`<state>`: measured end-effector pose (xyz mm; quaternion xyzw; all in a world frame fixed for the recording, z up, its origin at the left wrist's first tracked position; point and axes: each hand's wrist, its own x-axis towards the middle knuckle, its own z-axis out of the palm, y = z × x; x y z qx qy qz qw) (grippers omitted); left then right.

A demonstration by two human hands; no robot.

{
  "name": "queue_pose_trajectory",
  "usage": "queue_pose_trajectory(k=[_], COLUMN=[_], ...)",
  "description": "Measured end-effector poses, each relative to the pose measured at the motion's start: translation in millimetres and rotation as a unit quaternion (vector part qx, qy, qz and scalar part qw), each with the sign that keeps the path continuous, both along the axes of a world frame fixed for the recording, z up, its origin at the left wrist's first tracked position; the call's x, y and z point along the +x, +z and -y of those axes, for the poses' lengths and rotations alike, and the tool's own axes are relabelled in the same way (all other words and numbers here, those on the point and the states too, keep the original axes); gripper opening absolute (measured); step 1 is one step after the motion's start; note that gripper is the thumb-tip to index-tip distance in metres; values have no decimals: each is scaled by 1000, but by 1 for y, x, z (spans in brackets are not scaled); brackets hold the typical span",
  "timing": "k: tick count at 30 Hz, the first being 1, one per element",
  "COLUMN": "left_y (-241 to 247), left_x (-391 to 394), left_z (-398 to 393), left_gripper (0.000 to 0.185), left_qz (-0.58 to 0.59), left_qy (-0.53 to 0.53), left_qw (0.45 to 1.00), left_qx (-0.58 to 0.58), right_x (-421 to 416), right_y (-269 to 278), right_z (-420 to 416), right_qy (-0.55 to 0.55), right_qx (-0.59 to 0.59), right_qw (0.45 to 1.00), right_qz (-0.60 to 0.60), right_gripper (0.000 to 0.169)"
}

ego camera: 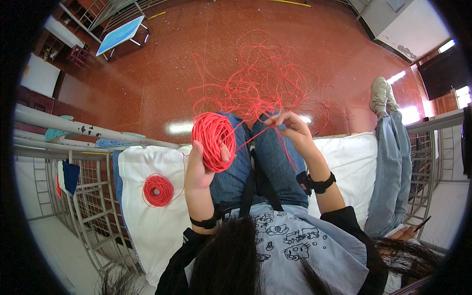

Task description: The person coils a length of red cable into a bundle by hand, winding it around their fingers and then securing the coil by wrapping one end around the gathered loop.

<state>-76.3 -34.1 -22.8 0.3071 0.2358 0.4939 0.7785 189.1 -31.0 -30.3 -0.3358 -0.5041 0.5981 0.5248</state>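
A thick coil of red cord [213, 138] is in my left hand [201, 164], the thumb at its near left and fingertips showing through the coil's middle. From the coil's right side a strand runs to my right hand [291, 129], which pinches it between thumb and fingers above my right knee. A short length of cord dangles below that hand. Beyond my knees, a loose tangle of the same red cord [258, 81] spreads over the floor. A smaller red coil [158, 190] lies on the white sheet [136, 236] to my left, with a thin strand rising from it towards my left wrist.
Another person in light jeans [387, 166] sits at my right, legs stretched past the bed's edge. Metal bed rails [88, 129] run along the left. A folding table with a blue top [120, 35] stands on the reddish-brown floor [166, 73] at the far left.
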Motion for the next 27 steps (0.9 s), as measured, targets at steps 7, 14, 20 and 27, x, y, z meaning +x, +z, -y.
queue_pose_trajectory(k=[7,14,20,27], left_y=[2,-7,-20,-10], left_x=[35,37,45,39], left_z=[5,1,4,6], left_gripper=[55,40,32,48], left_qz=[-108,-175,-232,-152], left_qy=[-15,-183,-121,-77], left_qw=[994,967,964,985], left_qx=[26,-34,-50,-11], right_x=[-27,-41,-71,-43], right_y=[12,37,50,69], right_z=[10,9,34,26], right_qy=[92,120,111,42], right_qx=[-143,-63,233,338], right_qw=[954,986,897,865], right_qz=[-247,-94,359,367], right_gripper=[29,44,48,55])
